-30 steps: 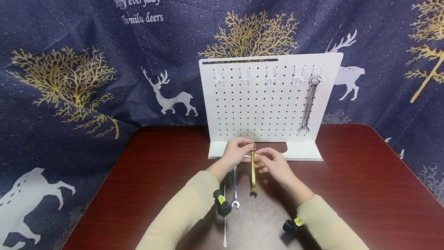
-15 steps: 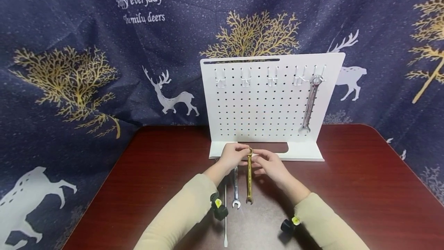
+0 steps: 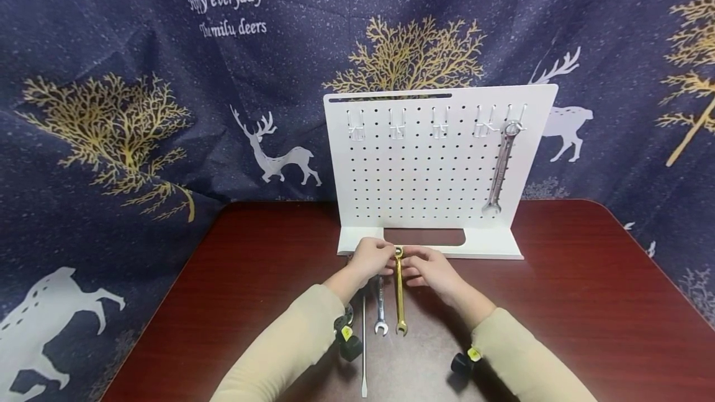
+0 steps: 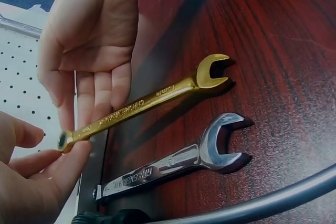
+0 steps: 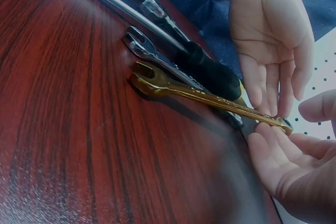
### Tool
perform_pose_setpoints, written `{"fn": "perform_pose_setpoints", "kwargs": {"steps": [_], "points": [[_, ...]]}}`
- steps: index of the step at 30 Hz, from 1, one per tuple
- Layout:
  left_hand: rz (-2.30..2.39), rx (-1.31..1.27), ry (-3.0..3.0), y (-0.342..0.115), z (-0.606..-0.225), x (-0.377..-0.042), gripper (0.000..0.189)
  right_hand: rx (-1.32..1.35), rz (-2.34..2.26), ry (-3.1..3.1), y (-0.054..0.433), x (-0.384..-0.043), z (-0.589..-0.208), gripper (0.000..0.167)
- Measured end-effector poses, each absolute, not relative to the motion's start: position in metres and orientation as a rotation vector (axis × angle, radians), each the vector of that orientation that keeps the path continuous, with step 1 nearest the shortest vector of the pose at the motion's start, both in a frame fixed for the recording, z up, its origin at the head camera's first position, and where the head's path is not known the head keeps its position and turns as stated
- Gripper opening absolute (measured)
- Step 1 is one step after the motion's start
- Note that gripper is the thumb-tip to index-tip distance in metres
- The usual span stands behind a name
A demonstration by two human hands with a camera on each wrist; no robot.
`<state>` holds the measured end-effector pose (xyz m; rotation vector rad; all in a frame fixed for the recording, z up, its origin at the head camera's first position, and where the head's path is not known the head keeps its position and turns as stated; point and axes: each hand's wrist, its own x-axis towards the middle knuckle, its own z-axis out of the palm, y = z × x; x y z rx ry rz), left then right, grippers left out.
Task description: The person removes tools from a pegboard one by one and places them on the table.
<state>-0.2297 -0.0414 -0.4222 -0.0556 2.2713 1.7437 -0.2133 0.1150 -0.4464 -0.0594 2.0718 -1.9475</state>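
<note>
A gold combination wrench (image 3: 400, 296) lies with its open jaw down on the table and its ring end at the fingertips of both hands. My left hand (image 3: 370, 259) has its fingers under the ring end, the thumb apart from it in the left wrist view. From the other side my right hand (image 5: 294, 166) reaches in, fingers fairly straight beneath the wrench and thumb lifted away. Beside it lies a silver wrench (image 4: 157, 174). A screwdriver (image 5: 210, 72) with a black and yellow handle lies further left, partly hidden by the left wrist in the head view.
A white pegboard (image 3: 413, 185) stands behind the hands, with several wire hooks along its top. One silver wrench (image 3: 501, 169) hangs from the rightmost hook. Another silver tool (image 5: 157, 11) lies beyond the screwdriver. Patterned dark cloth (image 3: 279, 67) hangs behind the table (image 3: 592, 278).
The gold wrench has come down and slightly left, onto the table beside the silver wrench. Both hands have lowered with it, and their fingers have loosened round the ring end.
</note>
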Motion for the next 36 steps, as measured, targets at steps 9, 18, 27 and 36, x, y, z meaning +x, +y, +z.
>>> {"fn": "perform_pose_setpoints", "kwargs": {"steps": [9, 18, 27, 36], "points": [[1.712, -0.088, 2.286, -0.0423, -0.4254, -0.2277, 0.032, -0.058, -1.909, 2.057, 0.1142, -0.2133, -0.4511, 0.044], [1.672, -0.129, 2.29, -0.0423, -0.4278, -0.2253, 0.035, -0.068, -1.889, 2.055, 0.1144, -0.2118, -0.4528, 0.041], [1.704, -0.114, 2.271, -0.0395, -0.4295, -0.2233, 0.034, -0.089, -1.888, 2.031, 0.1153, -0.2112, -0.4546, 0.042], [1.698, -0.094, 2.279, -0.0374, -0.4289, -0.2221, 0.035, -0.127, -1.896, 2.022, 0.116, -0.2085, -0.4515, 0.043]]}}
